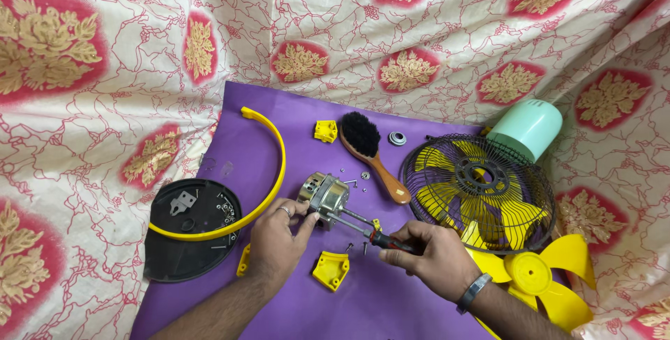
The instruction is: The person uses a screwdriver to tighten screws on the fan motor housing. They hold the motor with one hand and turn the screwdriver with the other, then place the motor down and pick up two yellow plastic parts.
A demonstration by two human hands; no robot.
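Note:
A small silver fan motor [325, 194] with a metal shaft lies on the purple mat [391, 298]. My left hand [278, 237], a ring on one finger, grips the motor from the left. My right hand [426, 249], a metal band on the wrist, holds a screwdriver [377, 237] with a dark red handle, its shank pointing at the motor body. A few loose screws [356, 247] lie just below the tool. A yellow bracket [331, 269] rests on the mat between my forearms.
A black round base [188, 237] holding small parts and a yellow curved ring [269, 193] sit left. A wooden brush [370, 153], yellow clip [325, 131] and bearing [397, 138] lie behind. The black fan guard [478, 190], yellow blade [541, 277] and mint housing [527, 127] are right.

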